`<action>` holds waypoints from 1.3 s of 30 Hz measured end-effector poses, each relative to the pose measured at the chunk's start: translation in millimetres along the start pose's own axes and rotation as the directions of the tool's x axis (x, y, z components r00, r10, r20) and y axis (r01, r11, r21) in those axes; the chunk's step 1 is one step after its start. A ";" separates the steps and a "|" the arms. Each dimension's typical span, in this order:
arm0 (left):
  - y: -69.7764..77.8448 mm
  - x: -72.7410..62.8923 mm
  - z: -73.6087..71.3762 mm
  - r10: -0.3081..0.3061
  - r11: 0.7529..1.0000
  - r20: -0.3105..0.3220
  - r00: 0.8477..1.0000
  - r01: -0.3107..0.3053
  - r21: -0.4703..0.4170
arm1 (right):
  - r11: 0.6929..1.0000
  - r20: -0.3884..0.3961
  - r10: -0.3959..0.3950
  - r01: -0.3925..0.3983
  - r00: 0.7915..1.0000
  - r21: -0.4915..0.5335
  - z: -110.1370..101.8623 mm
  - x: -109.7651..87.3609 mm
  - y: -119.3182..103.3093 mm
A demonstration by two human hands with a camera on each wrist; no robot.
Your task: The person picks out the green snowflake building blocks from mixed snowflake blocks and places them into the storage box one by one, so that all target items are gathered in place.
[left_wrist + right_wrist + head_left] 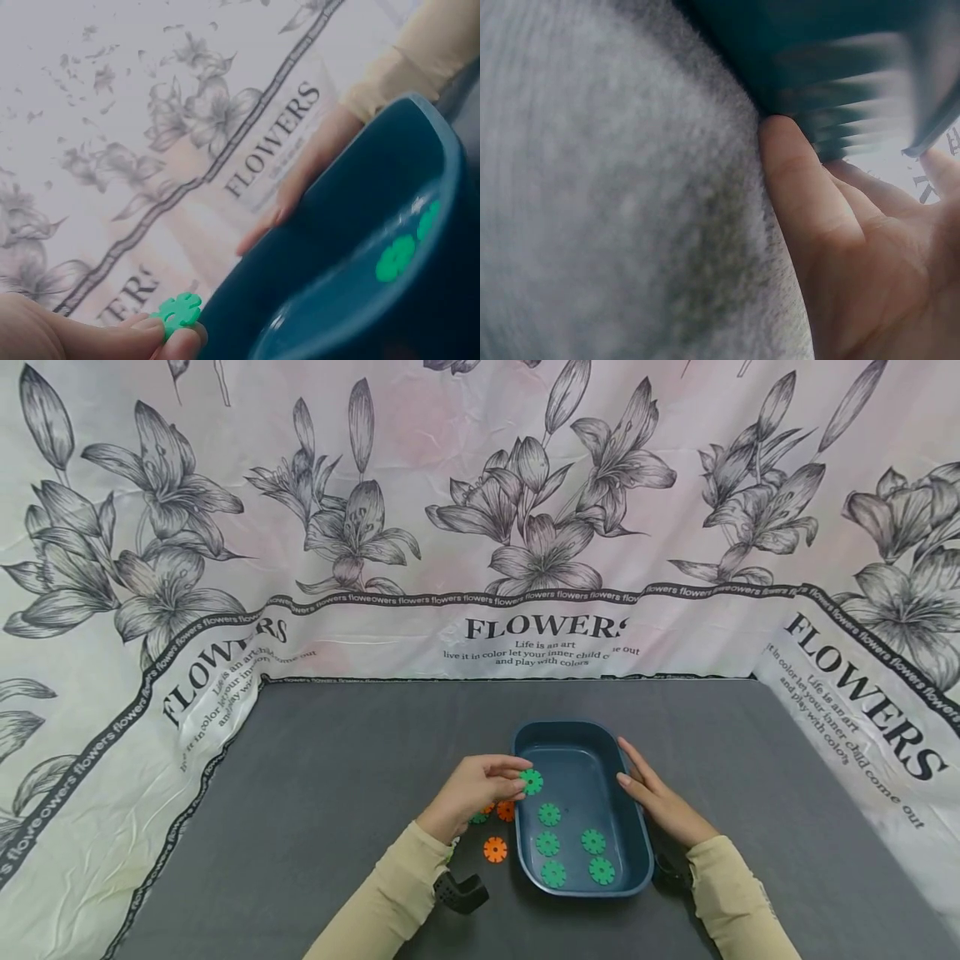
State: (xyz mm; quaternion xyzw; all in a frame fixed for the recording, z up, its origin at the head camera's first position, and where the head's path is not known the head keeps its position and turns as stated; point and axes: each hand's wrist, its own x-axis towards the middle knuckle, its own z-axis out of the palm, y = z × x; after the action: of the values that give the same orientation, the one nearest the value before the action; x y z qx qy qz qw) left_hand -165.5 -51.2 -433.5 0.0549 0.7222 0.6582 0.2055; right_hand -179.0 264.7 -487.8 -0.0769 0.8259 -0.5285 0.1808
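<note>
My left hand (480, 789) pinches a green notched plastic disc (532, 782) between thumb and fingers, over the left rim of a dark blue tub (581, 768). In the left wrist view, that disc (178, 311) shows upright at the fingertips, beside the tub wall. Several more green discs (550, 814) lie flat on the tub floor, towards its near end. My right hand (663, 797) rests against the tub's right side, thumb at the rim. From the right wrist, its fingers (799, 176) lie along the tub's outer wall, largely straight.
Left of the tub, an orange disc (495, 849) lies on the grey tabletop (352, 760). Another orange disc (506, 811) and a green disc (478, 817) are partly hidden by my left hand. A flower-printed cloth (360, 639) stands behind the table and along its sides.
</note>
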 end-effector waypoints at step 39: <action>0.3 53.0 85.9 -0.166 0.942 0.008 0.986 0.156 0.296 | 0.999 0.022 0.030 -0.030 0.999 0.035 -0.9 -0.9 -0.4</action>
State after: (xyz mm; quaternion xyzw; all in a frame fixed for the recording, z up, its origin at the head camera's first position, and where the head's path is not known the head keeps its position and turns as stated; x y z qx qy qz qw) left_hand -182.2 47.0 -449.3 0.0365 0.8106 0.5235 0.2598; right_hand -178.5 265.5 -486.9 -0.0669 0.8156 -0.5393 0.1987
